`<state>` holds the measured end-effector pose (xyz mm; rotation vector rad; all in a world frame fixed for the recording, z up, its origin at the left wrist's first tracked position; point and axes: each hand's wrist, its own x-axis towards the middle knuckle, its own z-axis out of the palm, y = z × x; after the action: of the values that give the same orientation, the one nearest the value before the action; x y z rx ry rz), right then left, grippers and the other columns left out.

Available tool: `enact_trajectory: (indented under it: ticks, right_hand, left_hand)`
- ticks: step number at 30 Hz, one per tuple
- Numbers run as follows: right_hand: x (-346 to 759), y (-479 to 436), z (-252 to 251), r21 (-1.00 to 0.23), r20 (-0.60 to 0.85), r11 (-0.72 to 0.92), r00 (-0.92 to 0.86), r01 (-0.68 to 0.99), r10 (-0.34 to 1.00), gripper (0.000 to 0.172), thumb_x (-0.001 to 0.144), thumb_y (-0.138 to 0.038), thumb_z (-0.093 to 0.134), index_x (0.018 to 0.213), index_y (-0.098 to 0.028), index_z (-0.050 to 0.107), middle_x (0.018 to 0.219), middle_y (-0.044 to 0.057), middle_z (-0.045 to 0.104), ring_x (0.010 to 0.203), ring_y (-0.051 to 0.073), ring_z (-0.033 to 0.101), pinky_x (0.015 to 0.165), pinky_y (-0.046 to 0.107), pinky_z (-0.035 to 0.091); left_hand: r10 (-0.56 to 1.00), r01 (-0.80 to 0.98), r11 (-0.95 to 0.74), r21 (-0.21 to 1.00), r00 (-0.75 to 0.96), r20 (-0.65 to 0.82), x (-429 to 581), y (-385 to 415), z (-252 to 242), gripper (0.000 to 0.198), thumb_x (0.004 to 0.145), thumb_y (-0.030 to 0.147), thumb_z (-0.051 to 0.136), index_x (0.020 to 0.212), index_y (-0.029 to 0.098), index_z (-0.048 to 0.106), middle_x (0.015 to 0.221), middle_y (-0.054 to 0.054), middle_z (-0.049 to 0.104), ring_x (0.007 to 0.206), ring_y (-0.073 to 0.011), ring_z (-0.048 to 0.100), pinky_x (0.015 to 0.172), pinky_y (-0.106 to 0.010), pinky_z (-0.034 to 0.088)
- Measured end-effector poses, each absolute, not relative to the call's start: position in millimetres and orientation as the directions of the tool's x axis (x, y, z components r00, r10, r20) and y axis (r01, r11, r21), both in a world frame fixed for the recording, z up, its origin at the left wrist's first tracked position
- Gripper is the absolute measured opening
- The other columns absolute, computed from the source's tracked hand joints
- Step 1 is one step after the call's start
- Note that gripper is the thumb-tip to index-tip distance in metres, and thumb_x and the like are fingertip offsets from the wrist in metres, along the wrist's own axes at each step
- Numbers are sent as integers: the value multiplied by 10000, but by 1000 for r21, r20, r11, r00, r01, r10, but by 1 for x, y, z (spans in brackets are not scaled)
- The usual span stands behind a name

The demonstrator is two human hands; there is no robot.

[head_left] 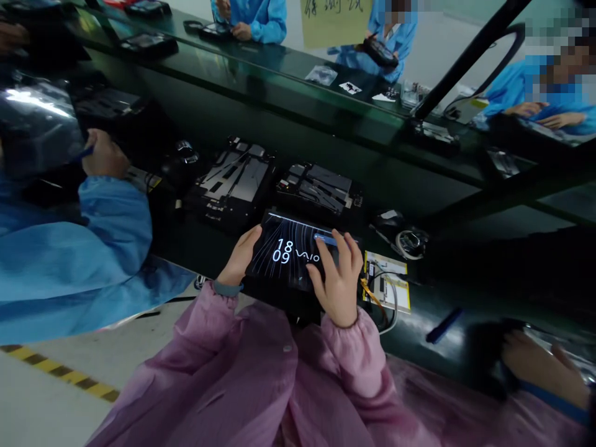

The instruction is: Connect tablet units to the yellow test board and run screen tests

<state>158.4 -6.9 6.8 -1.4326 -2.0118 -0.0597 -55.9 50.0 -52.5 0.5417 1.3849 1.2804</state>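
Observation:
A tablet with a lit screen reading 18 09 and VAIO is in front of my pink-sleeved body. My left hand grips its left edge, thumb along the rim; the fingers underneath are hidden. Over the right part of the screen my right hand has its fingers apart, fingertips at or just above the glass near a blue bar at the top. Beyond the tablet, two opened devices with bare inner parts rest on the bench. A flat battery pack with cables is right of my right hand.
A blue-sleeved co-worker sits close on the left, and another person's hand is at the right. A blue pen and a coiled white cable lie on the dark bench. More people work across a raised shelf.

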Motion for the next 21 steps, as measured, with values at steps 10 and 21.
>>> enact_trajectory:
  ticks: [10, 21]
  right_hand:
    - [172, -81, -36, -468, 440, 354, -134, 810, 888, 357, 894, -152, 536, 1238, -241, 578, 1293, 106, 530, 1271, 306, 427, 1003, 553, 427]
    - [153, -80, -43, -453, 444, 373, -158, 810, 882, 397, 872, -169, 558, 1259, -255, 580, 1353, 100, 487, 1304, 328, 378, 1024, 577, 391]
  left_hand:
    - [863, -333, 349, 876, -250, -439, -54, 48, -44, 348, 754, 477, 734, 990, 221, 727, 1098, -56, 721, 1145, -243, 617, 950, -310, 497]
    - [888, -333, 286, 898, -259, -379, -55, 50, -49, 375, 719, 497, 749, 946, 199, 717, 1004, -49, 738, 1090, -243, 639, 915, -307, 505]
